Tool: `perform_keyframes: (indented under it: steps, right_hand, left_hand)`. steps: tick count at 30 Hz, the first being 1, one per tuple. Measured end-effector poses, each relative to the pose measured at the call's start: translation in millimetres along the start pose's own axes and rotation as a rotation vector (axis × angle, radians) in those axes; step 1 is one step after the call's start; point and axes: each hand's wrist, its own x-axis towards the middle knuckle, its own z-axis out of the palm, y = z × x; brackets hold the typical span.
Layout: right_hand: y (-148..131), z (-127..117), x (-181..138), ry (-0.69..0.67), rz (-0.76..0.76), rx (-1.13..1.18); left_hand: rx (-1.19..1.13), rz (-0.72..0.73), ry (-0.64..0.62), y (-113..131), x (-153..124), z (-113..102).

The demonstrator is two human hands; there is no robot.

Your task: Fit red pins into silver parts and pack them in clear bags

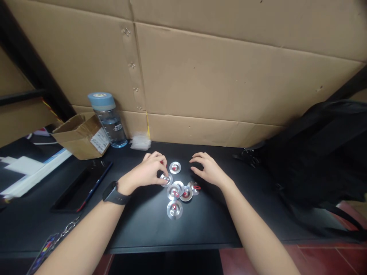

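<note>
Several small round silver metal discs with red parts at their centres lie on the black table. My left hand [151, 170], with a dark watch on its wrist, has thumb and fingertips pinched at a silver disc [169, 182] on the left of the group. Just past its fingers lies another disc [175, 167]. Overlapping discs [173, 192] sit in the middle, and a single disc [174, 209] lies nearest me. A disc with a red loop [194, 188] rests on the right side. My right hand [207, 168] hovers right of the discs, fingers curved apart, holding nothing.
At the back left stand a water bottle [113, 130], a cardboard box [82, 139] and clear plastic bags [140, 141]. A phone [83, 187] and a keychain [69, 228] lie left. A black backpack [318, 152] is at right; a cardboard wall [212, 84] rises behind.
</note>
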Motion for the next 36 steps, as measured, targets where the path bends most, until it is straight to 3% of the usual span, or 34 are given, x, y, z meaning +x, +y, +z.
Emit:
perform_keyframes:
  steps: [6, 13, 19, 27, 31, 36]
  right_hand:
    - [-4.1, 4.2, -0.3, -0.023, 0.000, 0.000]
    - [-21.2, 6.9, 3.3, 0.040, -0.079, 0.202]
    - [-44.6, 21.2, 5.5, 0.106, -0.119, 0.458]
    - [-48.5, 24.9, 4.1, 0.124, -0.081, 0.552]
    - [-42.8, 16.2, 5.0, 0.160, -0.061, 0.451]
    - [-12.5, -2.3, 4.7, 0.177, 0.015, 0.247]
  left_hand:
    - [-0.002, 0.015, -0.053, 5.0, 1.8, 8.8]
    - [-0.031, 0.014, 0.089, 12.0, 6.1, -0.6]
    - [-0.201, 0.011, 0.116, 24.7, 10.0, -1.2]
    - [-0.416, -0.069, 0.228, 36.7, 12.0, 0.7]
    - [-0.300, -0.060, 0.226, 26.1, 9.4, -8.1]
    - [-0.110, -0.101, 0.221, -7.7, 2.0, -14.8]
